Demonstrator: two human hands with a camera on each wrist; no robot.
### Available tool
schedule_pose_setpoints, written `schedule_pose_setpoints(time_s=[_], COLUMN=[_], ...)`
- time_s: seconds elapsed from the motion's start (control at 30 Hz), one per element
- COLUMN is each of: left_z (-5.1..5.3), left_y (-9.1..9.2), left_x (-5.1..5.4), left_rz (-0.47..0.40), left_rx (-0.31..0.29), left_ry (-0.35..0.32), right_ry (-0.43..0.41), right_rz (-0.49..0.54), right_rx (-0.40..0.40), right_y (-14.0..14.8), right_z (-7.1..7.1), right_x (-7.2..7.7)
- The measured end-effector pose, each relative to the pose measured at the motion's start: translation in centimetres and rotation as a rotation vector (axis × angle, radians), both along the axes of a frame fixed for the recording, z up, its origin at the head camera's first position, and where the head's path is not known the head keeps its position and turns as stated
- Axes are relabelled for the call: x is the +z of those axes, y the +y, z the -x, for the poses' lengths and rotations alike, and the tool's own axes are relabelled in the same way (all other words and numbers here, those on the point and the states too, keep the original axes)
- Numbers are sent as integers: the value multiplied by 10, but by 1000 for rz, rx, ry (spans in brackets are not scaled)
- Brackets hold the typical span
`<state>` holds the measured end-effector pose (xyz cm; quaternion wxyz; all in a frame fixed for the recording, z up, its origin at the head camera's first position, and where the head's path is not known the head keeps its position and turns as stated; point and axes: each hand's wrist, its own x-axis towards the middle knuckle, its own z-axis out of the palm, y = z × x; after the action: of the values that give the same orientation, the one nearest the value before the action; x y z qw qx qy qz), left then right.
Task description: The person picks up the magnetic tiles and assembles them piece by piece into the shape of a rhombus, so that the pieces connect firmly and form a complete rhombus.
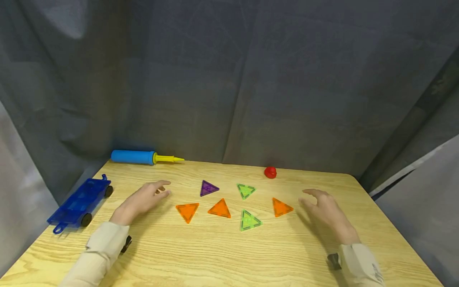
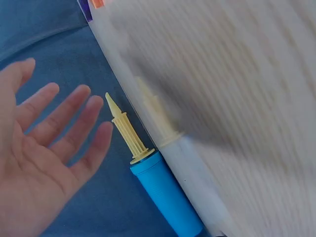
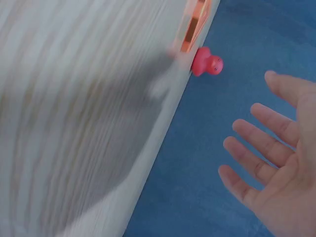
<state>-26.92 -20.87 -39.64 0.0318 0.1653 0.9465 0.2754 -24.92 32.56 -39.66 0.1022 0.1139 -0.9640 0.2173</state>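
Observation:
Both hands hover over the wooden table and hold nothing. My left hand (image 1: 142, 198) is at the left, its fingers spread and relaxed, nearest to an orange triangle tile (image 1: 187, 212). At the right, my right hand (image 1: 327, 210) has loosely extended fingers beside another orange triangle tile (image 1: 282, 207). Between the hands lie a third orange triangle tile (image 1: 220, 208), a purple triangle tile (image 1: 208, 188) and two green triangle tiles, one farther back (image 1: 246, 191) and one nearer (image 1: 249, 221). All the tiles lie flat and apart. Palms and fingers show plainly in both wrist views.
A blue pump with a yellow nozzle (image 1: 143, 157) lies along the table's back left edge. A clear blue toy wagon base (image 1: 79, 202) with black wheels stands at the far left. A small red rubber figure (image 1: 270, 172) sits at the back. Grey curtain (image 1: 287, 79) surrounds the table.

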Motion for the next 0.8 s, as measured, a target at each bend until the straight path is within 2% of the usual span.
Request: schedule_pose_setpoints(time_s=[0.2, 0.47, 0.6, 0.8], left_z=[1, 1, 0, -2], left_y=[0, 0, 0, 2], left_x=[-5, -10, -12, -13], left_rz=[-43, -59, -55, -44], left_rx=[-23, -80, -99, -155], left_ry=[-22, -52, -36, 4], right_ry=[-53, -72, -94, -82], right_rz=[56, 79, 83, 51], right_rx=[50, 127, 158, 224], right_y=[-11, -27, -33, -44], right_z=[3, 5, 5, 4], right_x=[-1, -9, -11, -14])
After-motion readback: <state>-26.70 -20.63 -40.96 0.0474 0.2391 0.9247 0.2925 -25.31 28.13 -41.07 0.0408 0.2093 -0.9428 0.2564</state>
